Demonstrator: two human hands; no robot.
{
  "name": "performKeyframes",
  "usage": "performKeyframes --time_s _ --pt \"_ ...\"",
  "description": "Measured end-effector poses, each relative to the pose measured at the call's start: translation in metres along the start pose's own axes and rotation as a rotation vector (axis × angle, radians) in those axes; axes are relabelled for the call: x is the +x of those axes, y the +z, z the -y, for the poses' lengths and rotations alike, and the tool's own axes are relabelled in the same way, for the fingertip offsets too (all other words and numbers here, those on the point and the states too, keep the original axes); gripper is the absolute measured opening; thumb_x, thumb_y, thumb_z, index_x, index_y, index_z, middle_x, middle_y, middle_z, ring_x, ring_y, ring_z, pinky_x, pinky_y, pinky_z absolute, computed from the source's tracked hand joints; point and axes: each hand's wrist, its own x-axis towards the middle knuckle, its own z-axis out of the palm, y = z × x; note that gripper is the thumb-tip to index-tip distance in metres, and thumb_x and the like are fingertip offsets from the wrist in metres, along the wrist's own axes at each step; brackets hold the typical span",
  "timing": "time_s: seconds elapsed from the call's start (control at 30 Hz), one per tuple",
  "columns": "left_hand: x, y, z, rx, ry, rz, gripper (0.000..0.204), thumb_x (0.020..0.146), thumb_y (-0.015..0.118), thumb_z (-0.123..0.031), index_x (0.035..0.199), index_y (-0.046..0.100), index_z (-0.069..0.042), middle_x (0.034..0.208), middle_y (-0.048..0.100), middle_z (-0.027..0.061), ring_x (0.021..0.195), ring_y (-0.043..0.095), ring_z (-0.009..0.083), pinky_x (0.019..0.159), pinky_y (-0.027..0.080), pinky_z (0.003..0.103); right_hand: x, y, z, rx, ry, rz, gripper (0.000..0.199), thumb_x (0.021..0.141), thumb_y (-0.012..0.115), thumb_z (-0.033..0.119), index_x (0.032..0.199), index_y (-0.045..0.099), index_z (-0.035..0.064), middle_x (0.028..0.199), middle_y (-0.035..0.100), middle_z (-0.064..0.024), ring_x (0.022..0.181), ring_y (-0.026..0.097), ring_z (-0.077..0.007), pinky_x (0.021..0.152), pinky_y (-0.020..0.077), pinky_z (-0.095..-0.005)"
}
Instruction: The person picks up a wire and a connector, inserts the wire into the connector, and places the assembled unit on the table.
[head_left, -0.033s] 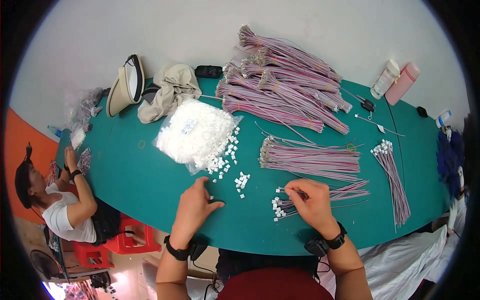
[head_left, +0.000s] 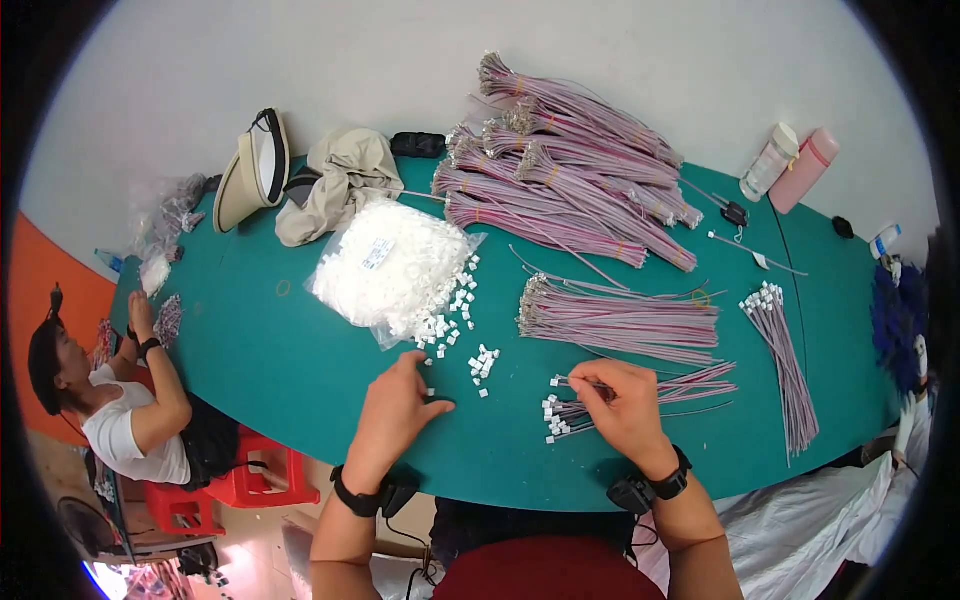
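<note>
My left hand [head_left: 393, 408] is low over the table, thumb and forefinger apart, nothing gripped between them. A small white connector housing [head_left: 431, 392] lies in the gap by its fingertips. My right hand [head_left: 622, 400] is closed in a pinch on a thin wire, whose end with a white housing [head_left: 557, 380] sticks out left of the fingers. Under and beside this hand lies a loose bunch of pink and grey wires [head_left: 690, 385], with white housings on their left ends. Between my hands is a small cluster of white housings [head_left: 484, 362].
An open plastic bag of white housings [head_left: 390, 265] spills toward me. Beyond my right hand lies a wire bundle [head_left: 620, 318], with tied bundles [head_left: 570, 170] piled behind. Another bundle [head_left: 785, 370] lies at right. A hat [head_left: 255, 175], bottles [head_left: 805, 170] and a seated co-worker [head_left: 130, 400] surround.
My left hand has shifted slightly to the right, its thumb and forefinger still apart. The right hand's pinch looks the same.
</note>
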Motion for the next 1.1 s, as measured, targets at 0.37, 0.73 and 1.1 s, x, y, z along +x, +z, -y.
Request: performKeyframes --time_s 0.37,0.73,1.1 --pt "0.048 0.044 -0.044 -0.152 0.325 0.099 0.045 0.072 0.081 -0.006 0.111 0.059 -0.003 0.083 0.062 0.0101 0.074 0.063 0.0279 0.066 0.051 0.037 -0.002 0.004 -0.006 -0.020 0.067 0.030 0.007 0.083 0.070 0.001 0.089 0.068 -0.0018 0.077 0.068 -0.0083 0.060 0.058 -0.0123 0.051 0.0434 -0.0241" --pt "0.054 0.048 -0.041 -0.077 0.767 0.053 0.020 0.073 0.077 -0.003 0.091 0.070 -0.007 0.091 0.059 0.0068 0.074 0.061 0.0253 0.066 0.050 0.035 0.000 0.004 -0.020 -0.156 0.003 0.155 0.005 0.084 0.067 0.003 0.087 0.064 -0.0003 0.079 0.064 -0.0134 0.065 0.062 -0.0258 0.056 0.0484 -0.0351" --pt "0.043 0.041 -0.056 -1.227 0.080 0.416 0.012 0.090 0.069 -0.007 0.101 0.068 -0.002 0.091 0.071 0.0076 0.076 0.065 0.0120 0.068 0.053 0.025 0.001 -0.004 -0.003 0.126 0.113 -0.009 0.005 0.083 0.068 -0.002 0.088 0.069 -0.0017 0.075 0.067 -0.0053 0.065 0.062 -0.0097 0.058 0.0457 -0.0231"
